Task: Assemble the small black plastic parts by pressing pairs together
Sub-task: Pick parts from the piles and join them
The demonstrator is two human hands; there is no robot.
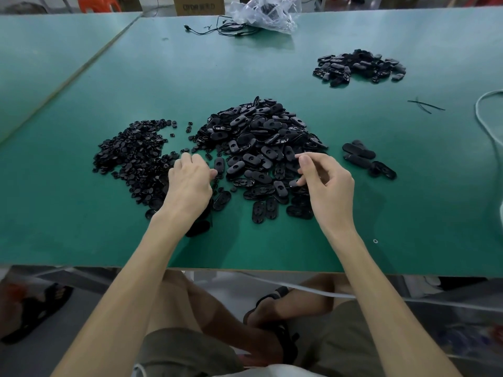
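Your shorts (185, 349) sit at the bottom of the frame, below the green desk (81, 213). Your left hand (190, 183), fingers curled down, is at the edge of the small-parts pile (133, 156), centre left. Your right hand (326, 186) hovers over the big pile (261, 137) mid-frame, fingers loosely bent, thumb apart. Whether either hand holds a part cannot be told. Another pile (359, 66) lies upper right.
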